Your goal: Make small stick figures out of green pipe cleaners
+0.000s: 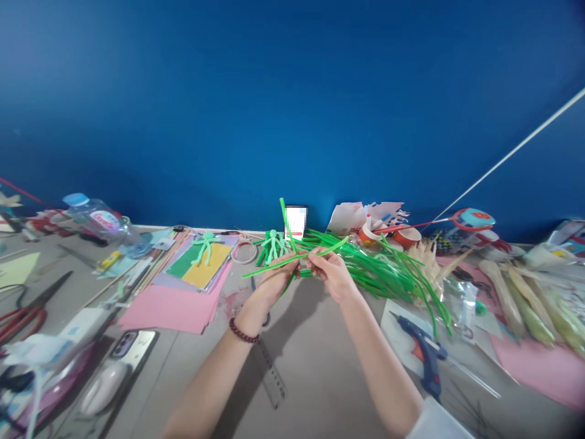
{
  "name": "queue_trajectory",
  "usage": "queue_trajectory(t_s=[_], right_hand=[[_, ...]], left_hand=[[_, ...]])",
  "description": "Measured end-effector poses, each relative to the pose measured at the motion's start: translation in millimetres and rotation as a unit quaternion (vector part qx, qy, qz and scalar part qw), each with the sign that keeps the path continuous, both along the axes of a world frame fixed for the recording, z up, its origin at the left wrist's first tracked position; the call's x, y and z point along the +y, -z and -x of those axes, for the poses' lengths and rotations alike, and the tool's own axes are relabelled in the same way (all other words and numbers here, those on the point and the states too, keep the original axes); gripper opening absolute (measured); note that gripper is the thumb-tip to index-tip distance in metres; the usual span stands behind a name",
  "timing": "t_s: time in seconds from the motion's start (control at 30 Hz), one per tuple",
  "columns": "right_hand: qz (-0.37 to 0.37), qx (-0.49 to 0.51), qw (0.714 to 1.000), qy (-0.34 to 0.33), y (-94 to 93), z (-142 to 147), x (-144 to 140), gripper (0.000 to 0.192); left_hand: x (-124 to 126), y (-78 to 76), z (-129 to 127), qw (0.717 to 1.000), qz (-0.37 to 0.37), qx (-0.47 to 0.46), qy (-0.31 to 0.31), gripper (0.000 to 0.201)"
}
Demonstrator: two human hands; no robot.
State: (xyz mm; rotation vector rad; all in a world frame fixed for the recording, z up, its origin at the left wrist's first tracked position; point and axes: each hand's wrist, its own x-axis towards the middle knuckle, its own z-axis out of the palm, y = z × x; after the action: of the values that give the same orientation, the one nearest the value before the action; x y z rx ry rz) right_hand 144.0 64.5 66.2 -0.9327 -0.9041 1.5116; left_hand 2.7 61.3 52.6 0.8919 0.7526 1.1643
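My left hand (276, 281) and my right hand (331, 272) meet above the middle of the table, fingers pinched on bright green pipe cleaners (260, 269). One strand lies slantwise across both hands. Another sticks up steeply from the left fingers, and its lower end shows beneath that hand. Exactly how the strands cross is hidden by the fingers. Just behind the left hand are pale green pipe-cleaner figures (273, 242). A heap of loose green pipe cleaners (388, 277) spreads to the right of my right hand.
Left are pink paper (169, 310), a phone (139, 344), a mouse (106, 385), red-handled scissors (39, 308) and a plastic bottle (98, 216). A clear ruler (273, 381) lies below my hands. Right are a blue glue gun (423, 353), paper cups (406, 235) and corn husks (525, 305). A blue wall (292, 110) stands behind.
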Motion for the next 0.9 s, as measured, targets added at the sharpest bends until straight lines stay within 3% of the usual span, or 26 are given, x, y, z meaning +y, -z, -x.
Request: queue_trajectory(t_s=[0.2,0.4,0.67,0.9], right_hand=[[0.016,-0.007,1.0,0.011,16.1,7,5,0.026],[0.019,0.013,0.999,0.023,21.5,12,7,0.024],[0.031,0.018,0.997,0.065,21.3,19,5,0.025],[0.028,0.017,0.998,0.06,29.1,23,6,0.029]], left_hand=[[5,7.2,1,0.993,0.08,-0.013,-0.087,0.025],[5,7.8,-1,0.996,0.061,-0.022,-0.066,0.024],[2,-0.2,-1,0.994,0.088,-0.048,-0.052,0.022],[5,6.4,2,0.994,0.077,-0.03,-0.069,0.022]])
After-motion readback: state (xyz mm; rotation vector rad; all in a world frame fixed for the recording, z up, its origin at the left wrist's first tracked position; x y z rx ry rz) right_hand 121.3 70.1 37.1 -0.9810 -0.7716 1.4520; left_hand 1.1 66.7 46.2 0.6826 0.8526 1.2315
